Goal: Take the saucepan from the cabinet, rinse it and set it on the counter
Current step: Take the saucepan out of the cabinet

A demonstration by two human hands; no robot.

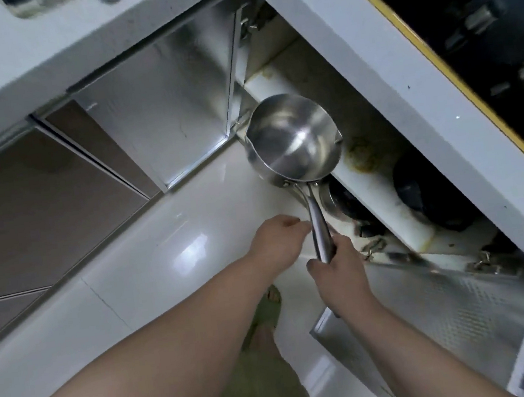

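Note:
A small stainless-steel saucepan (pixel 293 139) with a pour spout hangs in the air in front of the open cabinet (pixel 362 138), its bowl empty and facing me. My right hand (pixel 336 270) is shut on the end of its long metal handle. Just left of the handle, my left hand (pixel 276 241) hovers with loosely curled fingers and holds nothing. The white counter (pixel 351 53) runs above the cabinet opening.
Both metal-lined cabinet doors stand open, one (pixel 172 110) at the upper left and one (pixel 452 316) at the lower right. Dark pots (pixel 419 191) sit on the stained shelf inside. A black stove (pixel 480 19) lies on the counter. The glossy white floor (pixel 148 256) is below.

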